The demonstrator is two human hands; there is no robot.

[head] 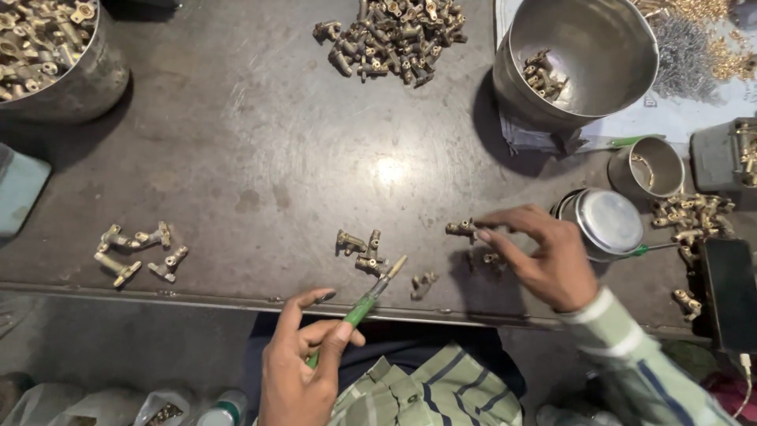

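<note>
— Fitting point(461, 228): where is it?
— Pinched in my right hand point(544, 256), held just over the table point(260, 142), above a few loose fittings.
— And your left hand point(303, 367)?
— It's closed round a green-handled tool point(364, 304), tip by the small cluster point(364, 252).
— What's hard to make out?
— The left bowl point(59, 63) is cut off at the frame's corner; it's heaped with fittings. The tilted pail point(579, 59) holds only a few. What's in the small cup point(648, 167) I can't tell.
</note>
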